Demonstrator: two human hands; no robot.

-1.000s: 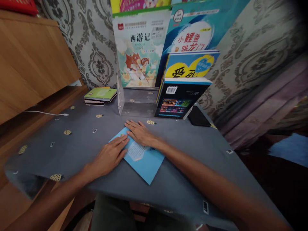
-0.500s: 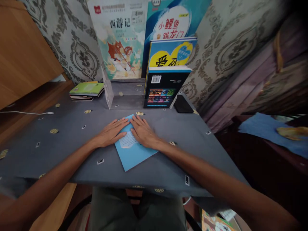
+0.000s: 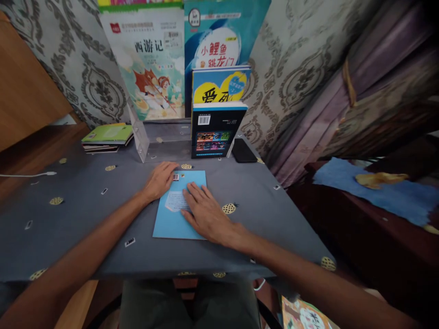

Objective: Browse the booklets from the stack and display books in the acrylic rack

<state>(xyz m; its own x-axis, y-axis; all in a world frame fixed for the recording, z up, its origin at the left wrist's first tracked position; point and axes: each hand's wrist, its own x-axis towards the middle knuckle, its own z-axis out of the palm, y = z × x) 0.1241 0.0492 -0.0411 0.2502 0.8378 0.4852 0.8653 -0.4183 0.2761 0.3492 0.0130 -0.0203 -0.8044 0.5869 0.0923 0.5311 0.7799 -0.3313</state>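
Grey tablecloth, blue booklet now squared, hands shifted.

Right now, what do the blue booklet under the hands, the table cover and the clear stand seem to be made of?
Blue booklet: probably paper with a smooth matte cover; it lies thin and flat under the left hand and right hand.
Table cover: likely grey fabric; its front edge drapes and it shows no glare.
Clear stand: seems acrylic or similar plastic; transparent, with glossy edges.
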